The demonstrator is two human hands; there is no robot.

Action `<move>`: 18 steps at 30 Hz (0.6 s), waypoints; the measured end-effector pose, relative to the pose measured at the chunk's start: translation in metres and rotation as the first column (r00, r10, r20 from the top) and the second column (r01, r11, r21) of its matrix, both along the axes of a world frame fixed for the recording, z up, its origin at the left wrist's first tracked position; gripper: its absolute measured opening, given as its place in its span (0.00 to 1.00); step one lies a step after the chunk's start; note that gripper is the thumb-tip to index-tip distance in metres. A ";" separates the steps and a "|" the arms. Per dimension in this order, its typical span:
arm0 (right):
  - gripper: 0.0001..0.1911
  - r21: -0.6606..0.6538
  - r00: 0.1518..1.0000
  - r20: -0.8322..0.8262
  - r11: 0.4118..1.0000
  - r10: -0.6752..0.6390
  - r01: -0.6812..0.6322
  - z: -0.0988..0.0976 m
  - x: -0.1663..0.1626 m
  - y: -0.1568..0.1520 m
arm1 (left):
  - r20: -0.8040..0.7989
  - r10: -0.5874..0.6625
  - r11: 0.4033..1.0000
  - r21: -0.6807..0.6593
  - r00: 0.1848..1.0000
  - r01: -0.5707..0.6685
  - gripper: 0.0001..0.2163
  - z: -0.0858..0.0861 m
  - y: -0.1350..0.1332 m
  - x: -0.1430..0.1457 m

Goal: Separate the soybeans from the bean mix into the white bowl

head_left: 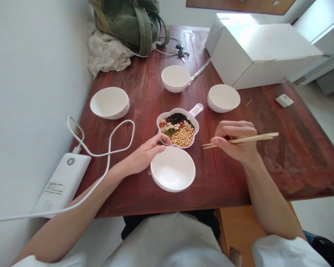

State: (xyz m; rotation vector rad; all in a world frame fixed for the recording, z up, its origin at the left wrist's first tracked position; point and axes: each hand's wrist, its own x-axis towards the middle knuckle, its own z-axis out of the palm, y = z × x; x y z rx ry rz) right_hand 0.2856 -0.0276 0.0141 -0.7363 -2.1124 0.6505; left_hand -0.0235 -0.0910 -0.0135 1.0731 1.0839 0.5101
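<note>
A white flower-shaped dish (178, 128) with a short handle holds black beans, yellow soybeans, green mung beans, red peanuts and pale seeds in separate compartments. My left hand (147, 152) curls its fingers onto the dish's lower left rim. My right hand (233, 141) grips a pair of wooden chopsticks (256, 138) to the right of the dish, their tips in the air and apart from the beans. A white bowl (172, 168) sits just below the dish, close to my left hand. Several other white bowls stand farther off, including one tilted bowl (109, 103) at the left.
A dark red wooden table (289, 163) carries everything. A white power bank (62, 183) and its white cable (108, 148) lie at the left. Farther back are a green backpack (130, 26), a floral cloth (105, 48), keys (179, 52) and a large white box (264, 52).
</note>
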 end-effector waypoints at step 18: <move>0.29 -0.330 0.882 -0.443 0.944 -0.158 0.004 -0.038 -0.009 0.014 | -0.028 -0.015 1.000 0.004 1.000 0.015 0.11 0.002 -0.001 -0.001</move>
